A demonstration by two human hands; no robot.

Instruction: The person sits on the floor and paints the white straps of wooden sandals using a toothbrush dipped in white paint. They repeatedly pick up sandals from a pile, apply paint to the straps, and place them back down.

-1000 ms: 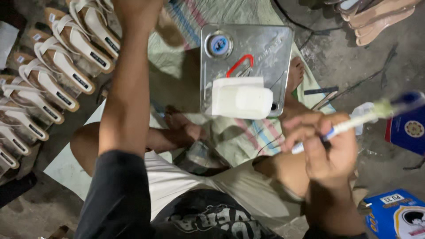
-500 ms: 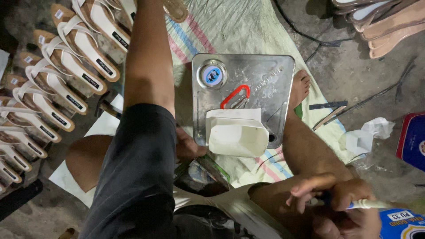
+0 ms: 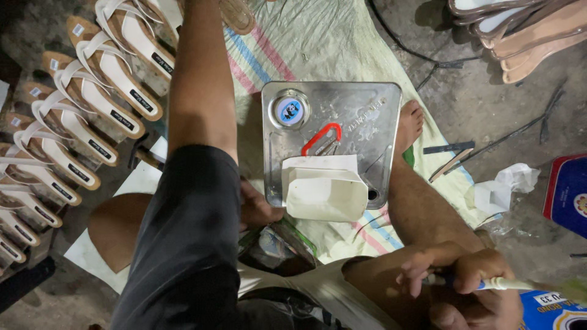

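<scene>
My right hand sits at the bottom right, above my knee, closed around a white-handled brush that points right. My left forearm stretches up past the top edge, so the left hand itself is out of frame; a tan sandal sole shows beside it there. Between my legs stands a square metal tin with a blue round cap and a red handle. A white folded paper tray rests on the tin's near edge.
Rows of white-strapped sandals line the left side. Bare tan soles lie at the top right. A striped woven mat is under the tin. Crumpled paper, a blue box and a blue tin are on the right.
My right hand with the brush has dropped from mid right to the bottom right corner. My left arm has reached further up, taking the hand out of frame.
</scene>
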